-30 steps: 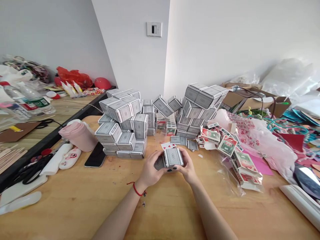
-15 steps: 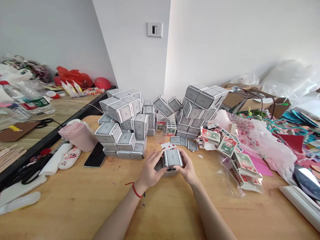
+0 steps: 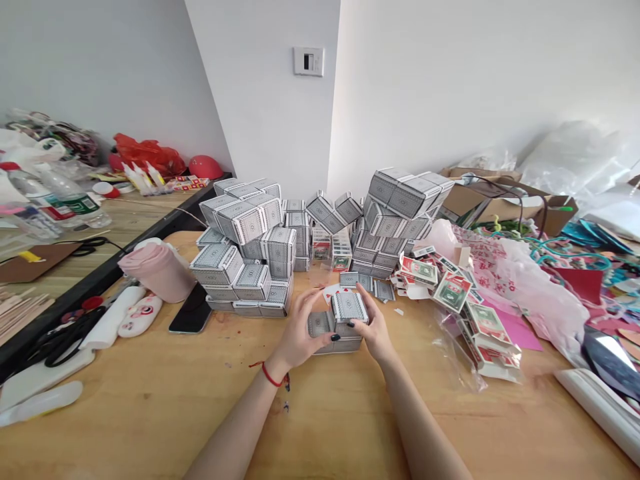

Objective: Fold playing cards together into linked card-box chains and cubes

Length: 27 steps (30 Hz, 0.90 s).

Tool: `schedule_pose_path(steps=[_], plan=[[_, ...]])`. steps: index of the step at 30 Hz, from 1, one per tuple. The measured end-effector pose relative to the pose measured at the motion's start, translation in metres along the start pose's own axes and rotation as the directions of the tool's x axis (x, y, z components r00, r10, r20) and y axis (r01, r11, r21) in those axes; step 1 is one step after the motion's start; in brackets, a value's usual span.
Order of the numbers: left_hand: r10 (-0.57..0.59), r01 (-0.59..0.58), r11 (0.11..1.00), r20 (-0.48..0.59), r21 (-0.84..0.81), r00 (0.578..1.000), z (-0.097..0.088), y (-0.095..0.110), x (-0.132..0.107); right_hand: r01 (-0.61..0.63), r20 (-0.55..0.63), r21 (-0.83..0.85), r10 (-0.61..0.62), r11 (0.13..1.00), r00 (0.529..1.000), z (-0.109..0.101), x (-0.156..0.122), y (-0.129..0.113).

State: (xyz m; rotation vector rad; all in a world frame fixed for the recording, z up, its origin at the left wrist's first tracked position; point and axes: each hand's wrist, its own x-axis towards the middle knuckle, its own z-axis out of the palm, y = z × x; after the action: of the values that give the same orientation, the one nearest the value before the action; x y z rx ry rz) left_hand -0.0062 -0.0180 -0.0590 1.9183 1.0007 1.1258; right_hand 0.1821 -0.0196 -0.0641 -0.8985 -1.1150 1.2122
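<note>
On the wooden worktop [image 3: 150, 413], the left hand [image 3: 299, 335] and the right hand [image 3: 374, 331] clasp a small stack of grey card boxes [image 3: 349, 307] between them, one from each side. Just beyond it lie loose cards [image 3: 334, 291]. Farther back, piled grey boxes [image 3: 240, 267] block the way, with red-green packs [image 3: 453, 290] to their right.

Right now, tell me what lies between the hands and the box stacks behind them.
Head view: beyond the held boxes, a few loose cards on the table, one face up with red pips.

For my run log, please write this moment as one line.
left hand: grips grey card cube | right hand: grips same cube | place: wooden table, before grey card stacks
</note>
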Motion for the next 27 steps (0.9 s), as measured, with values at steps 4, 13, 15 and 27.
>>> schedule_pose_path(steps=[4,13,15,27], plan=[[-0.217,0.250,0.931,0.150,-0.265,0.965,-0.002,-0.014,-0.001,-0.038,-0.107,0.006,0.039,0.999,0.993,-0.013,0.004,0.008],[-0.443,0.404,0.755,0.052,-0.517,0.895,0.010,-0.006,0.005,-0.182,-0.016,0.091,0.184,0.979,0.983,-0.021,0.005,0.017],[-0.479,0.407,0.738,0.006,-0.538,0.878,0.011,-0.005,0.007,-0.195,-0.022,0.112,0.198,0.974,0.980,-0.019,0.005,0.016],[-0.578,0.357,0.520,-0.011,-0.776,0.816,0.010,-0.011,0.005,-0.162,-0.235,0.188,0.204,0.969,0.950,0.002,0.008,0.035]])
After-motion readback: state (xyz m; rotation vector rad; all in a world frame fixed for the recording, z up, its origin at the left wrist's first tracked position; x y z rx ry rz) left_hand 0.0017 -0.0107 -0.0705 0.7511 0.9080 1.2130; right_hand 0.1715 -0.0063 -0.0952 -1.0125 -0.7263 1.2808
